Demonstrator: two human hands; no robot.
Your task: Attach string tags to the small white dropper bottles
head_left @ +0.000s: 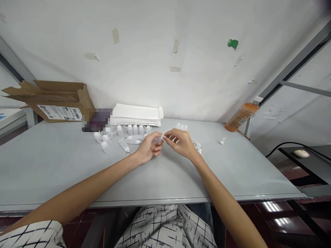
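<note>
Above the middle of the grey table, my left hand (150,147) is closed around a small translucent plastic bottle (156,140). The fingertips of my right hand (179,142) pinch at the top end of that bottle, on a small white part (162,136) that looks like its cap. Fingers cover much of both. Several similar small bottles (135,130) stand in a row behind my left hand, and others (124,145) lie on their sides. Partly hidden by my right hand is a pile of small white pieces (197,146), with more clear bottles (181,126) behind it.
A stack of white flat cardboard (136,114) rests against the wall. To its left are a dark pixelated object (98,120) and an open cardboard box (62,103). On the right, an orange drink bottle (241,116) leans, and a small white piece (222,141) lies nearer.
</note>
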